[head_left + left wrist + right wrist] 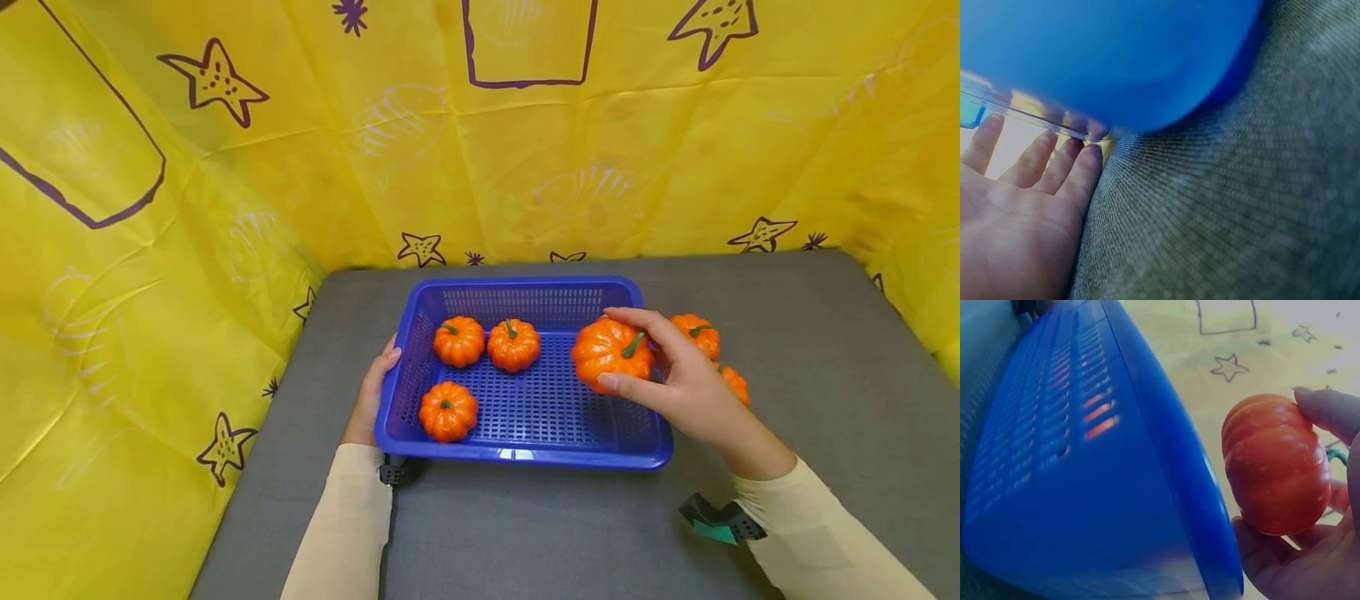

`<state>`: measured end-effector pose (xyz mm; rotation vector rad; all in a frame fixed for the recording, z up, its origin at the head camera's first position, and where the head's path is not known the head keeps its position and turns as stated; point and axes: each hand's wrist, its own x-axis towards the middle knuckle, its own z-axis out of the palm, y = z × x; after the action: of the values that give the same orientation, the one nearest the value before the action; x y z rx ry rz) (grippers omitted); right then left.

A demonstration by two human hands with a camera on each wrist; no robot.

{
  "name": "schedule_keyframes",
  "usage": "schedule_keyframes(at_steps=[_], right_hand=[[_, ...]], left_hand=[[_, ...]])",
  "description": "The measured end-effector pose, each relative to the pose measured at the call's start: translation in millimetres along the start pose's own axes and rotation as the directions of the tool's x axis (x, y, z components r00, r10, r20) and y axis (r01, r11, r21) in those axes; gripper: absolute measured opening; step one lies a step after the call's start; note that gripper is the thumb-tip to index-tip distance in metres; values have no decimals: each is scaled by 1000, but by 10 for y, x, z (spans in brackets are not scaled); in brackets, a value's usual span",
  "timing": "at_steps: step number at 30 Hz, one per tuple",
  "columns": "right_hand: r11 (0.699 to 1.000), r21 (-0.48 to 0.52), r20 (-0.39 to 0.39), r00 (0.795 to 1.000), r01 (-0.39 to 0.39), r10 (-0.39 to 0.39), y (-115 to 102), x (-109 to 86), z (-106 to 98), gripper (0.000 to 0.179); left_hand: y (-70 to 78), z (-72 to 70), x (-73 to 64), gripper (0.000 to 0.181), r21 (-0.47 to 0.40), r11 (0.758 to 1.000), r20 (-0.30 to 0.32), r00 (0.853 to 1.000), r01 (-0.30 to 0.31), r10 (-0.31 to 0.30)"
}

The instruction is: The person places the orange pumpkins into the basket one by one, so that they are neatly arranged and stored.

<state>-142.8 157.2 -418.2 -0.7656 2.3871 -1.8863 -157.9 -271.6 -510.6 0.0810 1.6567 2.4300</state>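
In the head view, my right hand (pixel 686 387) grips a small orange pumpkin (pixel 609 354) with a green stem, fingers and thumb around its sides. The pumpkin is over the right part of a blue perforated basket (pixel 517 454); the right wrist view shows this pumpkin (pixel 1275 465) beside the basket's rim (pixel 1169 444). My left hand (pixel 371 396) rests against the basket's left side. Its fairly straight fingers (pixel 1085 172) meet the basket's outer wall in the left wrist view. Inside the basket sit three pumpkins: one back left (pixel 459 341), one back middle (pixel 514 345), one front left (pixel 448 412).
Two more pumpkins lie on the grey tabletop (pixel 525 533) right of the basket: one farther back (pixel 696 335) and one (pixel 735 385) partly hidden by my right hand. Yellow patterned cloth (pixel 480 167) walls the back and sides.
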Motion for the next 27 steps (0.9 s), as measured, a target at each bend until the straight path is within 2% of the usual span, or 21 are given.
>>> schedule_keyframes(at_steps=[7, 13, 27], right_hand=[[1000, -21, 14, 1000, 0, 0, -35, 43, 104, 71], [999, -46, 47, 999, 15, -13, -35, 84, 232, 71], [987, -124, 121, 989, 102, -87, -54, 241, 520, 68]], left_hand=[[18, 14, -19, 62, 7, 1000, -15, 1000, 18, -18], [51, 44, -35, 63, 0, 1000, -2, 1000, 15, -15], [58, 40, -30, 62, -25, 1000, 13, 1000, 18, -18]])
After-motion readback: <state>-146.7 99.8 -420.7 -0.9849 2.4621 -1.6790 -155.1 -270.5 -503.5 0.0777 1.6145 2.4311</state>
